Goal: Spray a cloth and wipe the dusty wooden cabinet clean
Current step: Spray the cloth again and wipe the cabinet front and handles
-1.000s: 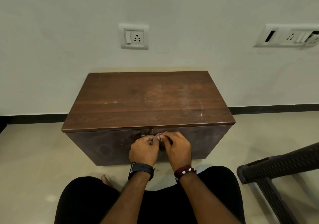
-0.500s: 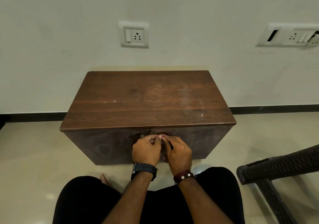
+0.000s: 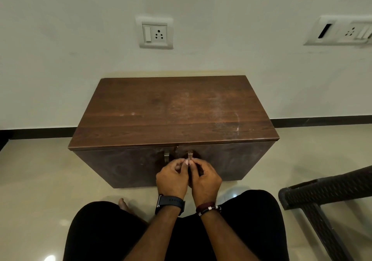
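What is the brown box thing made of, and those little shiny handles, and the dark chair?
The cabinet looks like dark wood or a wood-look laminate: grain lines run across its matte, dusty top. The two handles look like brushed metal, pale and slightly shiny. The chair looks like dark woven plastic or wicker, with a ribbed weave; which one is hard to tell.

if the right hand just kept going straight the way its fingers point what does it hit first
Most likely the right door handle, which the right hand already seems to touch with its fingertips, then the cabinet door front behind it. Depth is hard to judge from the head view.
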